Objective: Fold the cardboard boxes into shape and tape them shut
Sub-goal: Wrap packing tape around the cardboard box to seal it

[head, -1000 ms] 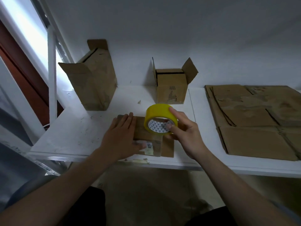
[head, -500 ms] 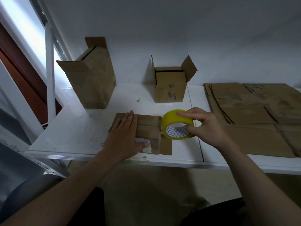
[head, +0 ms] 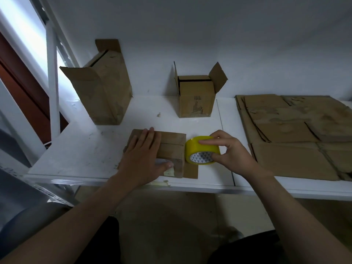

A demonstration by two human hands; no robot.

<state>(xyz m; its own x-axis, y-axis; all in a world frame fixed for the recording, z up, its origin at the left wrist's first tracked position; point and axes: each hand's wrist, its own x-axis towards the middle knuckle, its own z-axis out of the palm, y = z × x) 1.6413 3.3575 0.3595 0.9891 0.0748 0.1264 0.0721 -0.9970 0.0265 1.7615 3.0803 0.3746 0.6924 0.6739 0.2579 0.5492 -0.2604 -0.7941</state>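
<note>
Our left grip [head: 141, 159] presses flat on the box [head: 172, 149], its label [head: 169, 171] seemingly illegible; our right grip [head: 232, 151] clasps the tape roll [head: 194, 149].

a single view, from a camera worn on the person's head, facing forward and tilted steeply down onto a white shelf [head: 85, 153]. it sits close: both forearms run in from the bottom corners, and the left hand [head: 141, 159], right hand [head: 232, 155] and yellow tape roll [head: 202, 150] land just below mid-frame. the wall [head: 209, 35] fills the top third, the floor [head: 167, 216] the bottom. the wide lens slants the upright post [head: 52, 82] at left; the flattened cardboard [head: 295, 130] runs off the right edge.
</note>
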